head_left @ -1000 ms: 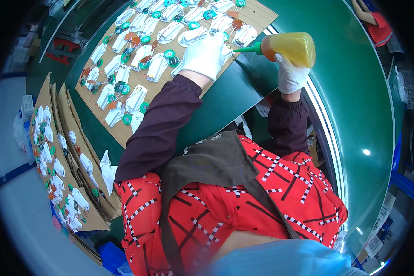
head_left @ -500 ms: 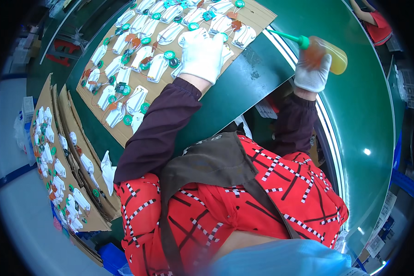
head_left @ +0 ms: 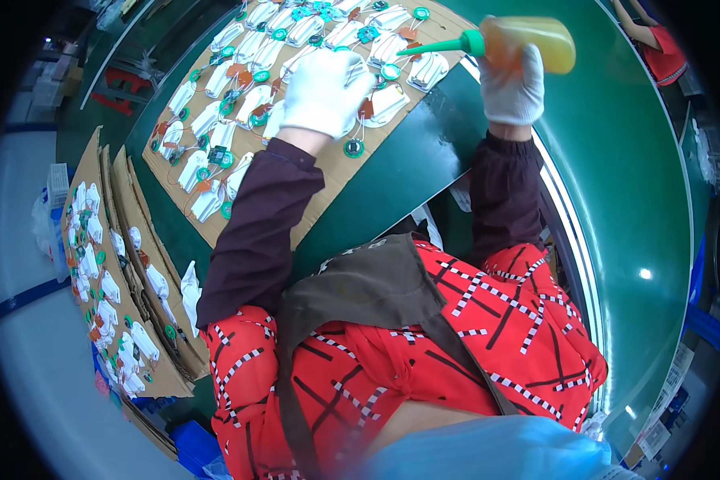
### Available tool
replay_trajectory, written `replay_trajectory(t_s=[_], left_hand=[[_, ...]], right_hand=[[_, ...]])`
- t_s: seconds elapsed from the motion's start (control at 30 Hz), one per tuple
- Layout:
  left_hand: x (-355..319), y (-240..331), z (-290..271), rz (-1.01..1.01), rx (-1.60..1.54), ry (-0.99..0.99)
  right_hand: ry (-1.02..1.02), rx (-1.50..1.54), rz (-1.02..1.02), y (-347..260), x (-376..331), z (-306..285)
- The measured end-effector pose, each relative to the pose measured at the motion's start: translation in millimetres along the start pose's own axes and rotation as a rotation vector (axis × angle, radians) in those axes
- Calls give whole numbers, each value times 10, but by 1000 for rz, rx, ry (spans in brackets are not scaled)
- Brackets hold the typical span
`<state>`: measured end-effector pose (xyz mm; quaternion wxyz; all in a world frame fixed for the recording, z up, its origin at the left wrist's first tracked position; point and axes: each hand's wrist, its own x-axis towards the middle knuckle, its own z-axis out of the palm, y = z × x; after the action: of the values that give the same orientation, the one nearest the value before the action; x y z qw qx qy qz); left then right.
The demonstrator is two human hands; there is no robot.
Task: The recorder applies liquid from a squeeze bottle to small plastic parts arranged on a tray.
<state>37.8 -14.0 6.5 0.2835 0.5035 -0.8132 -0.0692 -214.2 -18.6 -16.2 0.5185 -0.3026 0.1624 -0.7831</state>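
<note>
Yellow squeeze bottle (head_left: 536, 44) with green nozzle, gripped in gloved right hand (head_left: 514, 84) above the green bench's (head_left: 616, 160) far edge, nozzle over the cardboard sheet (head_left: 328, 180). Left hand (head_left: 326, 92), gloved, presses flat, fingers spread, on white parts (head_left: 208, 120) there.

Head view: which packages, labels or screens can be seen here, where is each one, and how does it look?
Squeeze bottle: in the right hand, top right; yellow-orange, green nozzle.
Plastic bags: far left edge; clear, crumpled.
Paper sheets: lower right edge; small, white, print too small to make out.
Screens: none visible.
</note>
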Motion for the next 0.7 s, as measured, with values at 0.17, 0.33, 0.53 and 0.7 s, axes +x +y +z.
replay_trajectory(t_s=[0.17, 0.33, 0.53, 0.7], left_hand=[[171, -243, -25, -159, 45, -108], [235, -197, -17, -206, 111, -205], [400, 0, 33, -265, 349, -409], [384, -220, 201, -92, 536, -222]], right_hand=[[-347, -15, 11, 456, 683, 41], [-308, 58, 79, 714, 672, 373], [-157, 103, 48, 538, 636, 275], [-117, 199, 77, 602, 668, 258]])
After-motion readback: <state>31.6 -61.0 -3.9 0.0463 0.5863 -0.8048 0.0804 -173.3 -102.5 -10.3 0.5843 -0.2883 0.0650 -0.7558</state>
